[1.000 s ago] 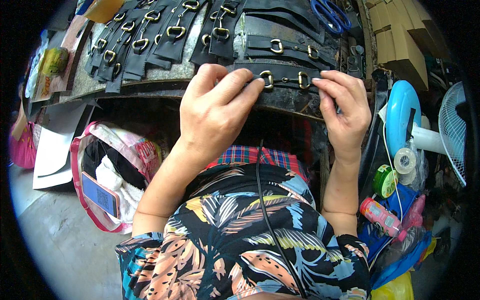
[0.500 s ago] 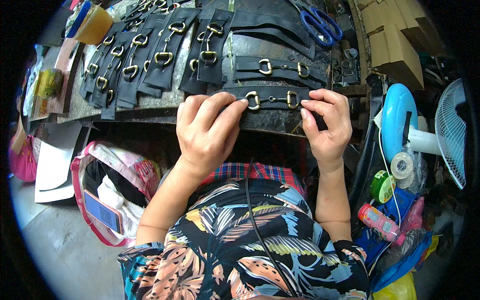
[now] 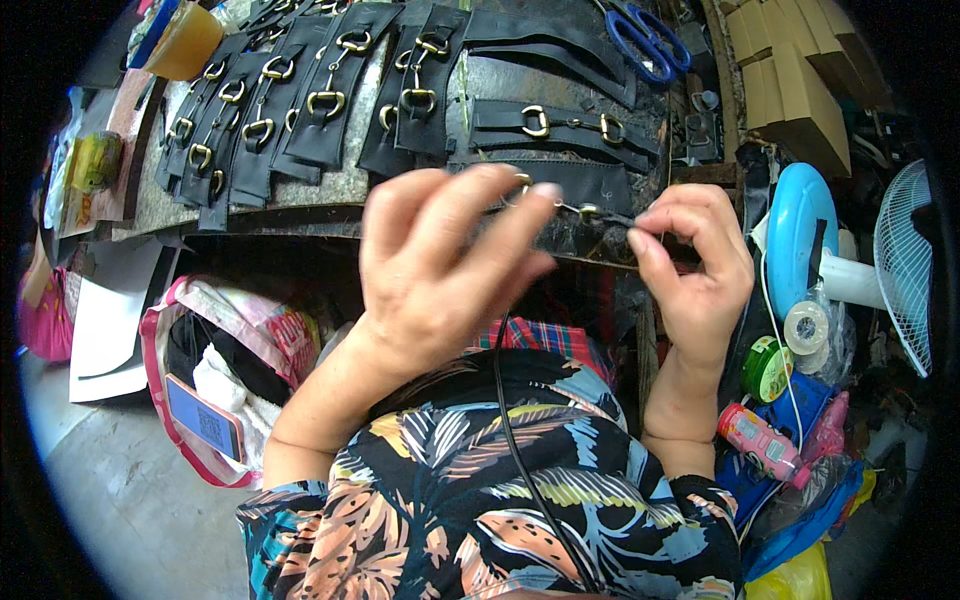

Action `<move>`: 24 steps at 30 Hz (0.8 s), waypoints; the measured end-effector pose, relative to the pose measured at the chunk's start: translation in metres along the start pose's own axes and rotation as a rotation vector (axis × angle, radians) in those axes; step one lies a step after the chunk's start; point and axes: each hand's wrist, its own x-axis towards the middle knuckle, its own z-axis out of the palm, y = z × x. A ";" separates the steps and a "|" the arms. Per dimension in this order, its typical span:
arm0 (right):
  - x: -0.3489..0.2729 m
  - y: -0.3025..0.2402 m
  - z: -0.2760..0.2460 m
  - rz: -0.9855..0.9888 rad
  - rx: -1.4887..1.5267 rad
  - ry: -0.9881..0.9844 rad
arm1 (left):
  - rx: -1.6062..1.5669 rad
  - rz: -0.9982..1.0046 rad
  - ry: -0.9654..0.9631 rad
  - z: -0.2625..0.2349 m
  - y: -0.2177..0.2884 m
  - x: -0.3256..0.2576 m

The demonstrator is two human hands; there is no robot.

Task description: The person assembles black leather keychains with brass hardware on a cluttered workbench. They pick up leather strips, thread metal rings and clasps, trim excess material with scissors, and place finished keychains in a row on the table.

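Strap [image 3: 617, 219], black, narrow, metal-fitted, in right hand [image 3: 703, 270]

On the flat, pink-cased phone [image 3: 205, 417], lying inside the white fabric bag with a pink rim [image 3: 245, 320] near the bag's lower edge, the screen shows a square, dark-and-light code pattern. Bold red lettering runs along the bag's right wall. Print on the pink plastic bottle [image 3: 765, 445] and the flat, round green container [image 3: 768, 370] is too small to read.
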 end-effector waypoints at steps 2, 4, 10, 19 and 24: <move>0.000 -0.012 -0.002 -0.066 0.117 -0.076 | -0.115 0.111 -0.049 0.002 0.008 0.010; 0.000 -0.020 0.000 -0.152 0.167 -0.115 | -0.225 0.162 -0.034 0.005 0.012 0.019; -0.001 -0.017 0.027 -0.035 0.423 -0.051 | -0.700 -0.142 0.044 -0.012 0.011 0.023; 0.002 -0.011 0.011 0.035 0.288 -0.197 | -0.615 -0.225 0.058 -0.021 -0.004 0.004; 0.008 0.004 0.026 0.169 0.058 -0.051 | -0.197 -0.160 0.015 0.006 -0.012 0.007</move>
